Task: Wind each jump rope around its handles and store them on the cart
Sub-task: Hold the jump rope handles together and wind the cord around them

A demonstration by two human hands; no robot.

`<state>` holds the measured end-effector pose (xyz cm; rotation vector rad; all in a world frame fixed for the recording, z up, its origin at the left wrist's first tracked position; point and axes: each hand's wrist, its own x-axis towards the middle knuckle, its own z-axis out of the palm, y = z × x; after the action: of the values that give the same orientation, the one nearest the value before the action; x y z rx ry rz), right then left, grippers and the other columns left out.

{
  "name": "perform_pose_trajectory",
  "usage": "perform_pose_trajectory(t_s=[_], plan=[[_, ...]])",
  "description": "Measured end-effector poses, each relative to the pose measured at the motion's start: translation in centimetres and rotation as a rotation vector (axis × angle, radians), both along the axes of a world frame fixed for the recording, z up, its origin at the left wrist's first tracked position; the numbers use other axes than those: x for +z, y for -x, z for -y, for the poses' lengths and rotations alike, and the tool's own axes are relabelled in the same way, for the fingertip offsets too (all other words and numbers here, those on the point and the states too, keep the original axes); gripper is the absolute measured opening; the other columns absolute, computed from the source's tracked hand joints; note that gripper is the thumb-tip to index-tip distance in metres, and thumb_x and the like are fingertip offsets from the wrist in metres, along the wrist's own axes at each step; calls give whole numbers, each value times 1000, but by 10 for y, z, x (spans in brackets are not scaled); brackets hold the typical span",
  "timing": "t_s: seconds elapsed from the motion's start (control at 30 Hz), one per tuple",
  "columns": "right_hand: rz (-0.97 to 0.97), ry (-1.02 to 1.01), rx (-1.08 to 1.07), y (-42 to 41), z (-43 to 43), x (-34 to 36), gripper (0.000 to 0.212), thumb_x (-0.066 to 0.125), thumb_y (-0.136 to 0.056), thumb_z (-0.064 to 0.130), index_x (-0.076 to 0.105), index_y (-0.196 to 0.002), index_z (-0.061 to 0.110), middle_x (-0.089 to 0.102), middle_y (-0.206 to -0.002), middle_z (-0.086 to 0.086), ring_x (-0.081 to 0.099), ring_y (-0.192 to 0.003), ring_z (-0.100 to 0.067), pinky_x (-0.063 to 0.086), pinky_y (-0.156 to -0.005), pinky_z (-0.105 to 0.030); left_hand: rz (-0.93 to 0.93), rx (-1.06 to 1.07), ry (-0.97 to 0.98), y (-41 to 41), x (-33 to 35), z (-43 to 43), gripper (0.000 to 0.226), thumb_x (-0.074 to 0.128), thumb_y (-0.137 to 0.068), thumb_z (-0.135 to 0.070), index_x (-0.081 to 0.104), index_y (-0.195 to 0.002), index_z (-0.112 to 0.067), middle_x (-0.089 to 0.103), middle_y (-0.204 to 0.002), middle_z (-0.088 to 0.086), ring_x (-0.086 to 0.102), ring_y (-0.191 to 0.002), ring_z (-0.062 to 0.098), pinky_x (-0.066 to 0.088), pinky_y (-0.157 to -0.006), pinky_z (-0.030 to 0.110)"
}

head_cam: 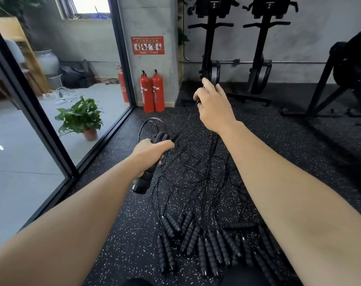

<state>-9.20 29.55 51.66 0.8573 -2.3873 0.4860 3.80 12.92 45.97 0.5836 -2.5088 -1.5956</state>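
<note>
Two handles (142, 180) are clamped side by side in my left hand (150, 153). The fingers wrap right round the ribbed black foam and the thumb lies across the top, a firm full grip. The end caps poke out below the heel of the hand and the rope ends stick up past the knuckles, so the pair tilts up and away from me. Out of those upper ends comes the rope (182, 126), thin and black, running in a straight taut line up and to the right into my right hand (213, 104). That hand is raised higher and further out, well apart from the left. Its back is toward the camera, the fingers are curled in on the rope, and the forefinger pokes up a little. It looks like a pinch between thumb and fingers, though from behind I can't say which fingers do the holding. More of the same rope arcs in a loose loop just above and left of my left knuckles.

Down on the speckled rubber floor (124, 223), below both hands, sprawls a tangle of ropes (196, 174). Nearer to me a heap of loose handles (196, 240) lies mostly in pairs, pointing every which way. Further out, two red fire extinguishers (152, 91) stand against the concrete pillar (154, 21). A potted plant (82, 116) sits beyond the glass wall (20, 151) on my left, and two black machines (211, 48) stand upright at the back.
</note>
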Motion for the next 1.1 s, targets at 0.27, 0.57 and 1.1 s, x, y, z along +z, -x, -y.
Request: perform_pose_trajectory(t_s=[0.27,0.57,1.1], plan=[[368,-126,-195,13,-38,-36,20,43,-96,11,54,-113,11,44,-133,-11,45,-121,-36,38,-102,-44,73,-35,100,10,-6,-8,50,70,-70,-52,59,-96,-11,64,-73,1,59,-59,15,48,-66,30],[812,-403,-340,32,-65,-85,38,40,-96,9,39,-134,9,31,-148,-15,46,-124,-37,42,-98,-48,208,-127,590,19,-9,-8,38,73,-71,-46,53,-89,-20,63,-85,-4,59,-73,13,46,-62,28],[927,411,179,-73,-22,-94,45,41,-101,38,61,-73,10,56,-65,1,49,-66,-18,36,-68,-33,155,-218,586,-25,-3,-53,39,73,-69,-40,47,-91,-22,60,-90,-3,58,-76,17,43,-61,30]])
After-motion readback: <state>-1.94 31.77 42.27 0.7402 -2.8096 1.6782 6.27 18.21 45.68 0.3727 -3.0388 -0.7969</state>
